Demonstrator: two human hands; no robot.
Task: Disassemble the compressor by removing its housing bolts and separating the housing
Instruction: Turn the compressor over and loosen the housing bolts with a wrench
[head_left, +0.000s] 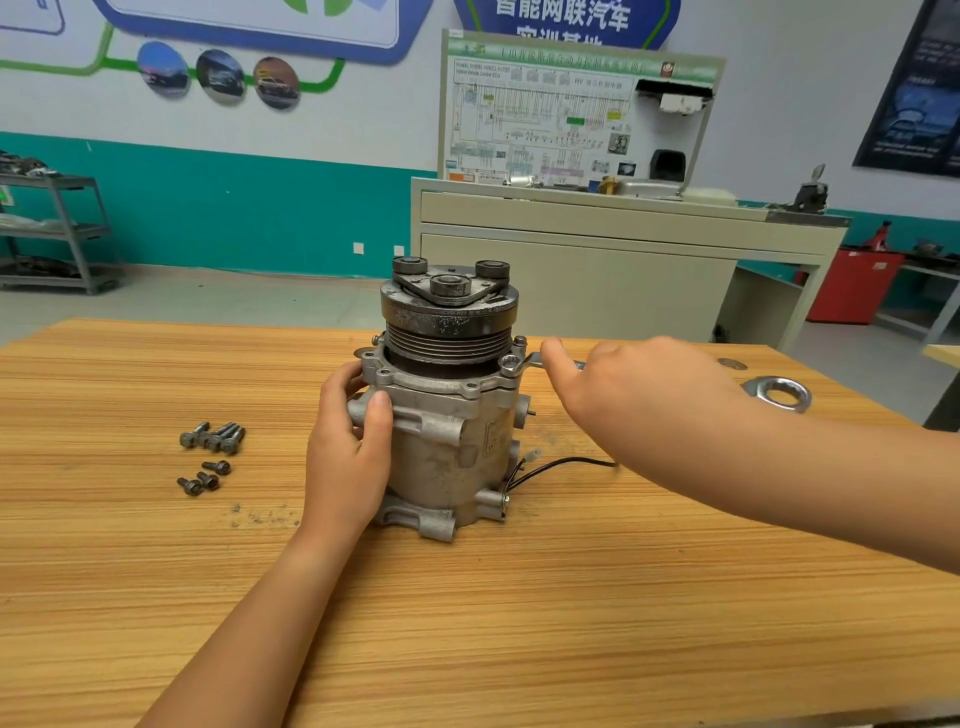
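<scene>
compressor (447, 452) upright, pulley (449, 335) up, right hand (623, 384) holding wrench (515, 364)

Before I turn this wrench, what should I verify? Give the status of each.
1. Compressor stands upright on the table: ok.
2. Left hand grips the housing to steady it: ok.
3. Right hand holds the wrench handle: ok.
4. Wrench ring fully seated on the flange bolt: cannot tell.
5. Loose bolts lie to the left, apart from the compressor: ok.
6. Black wire lies low on the table, below the wrench: ok.
</scene>
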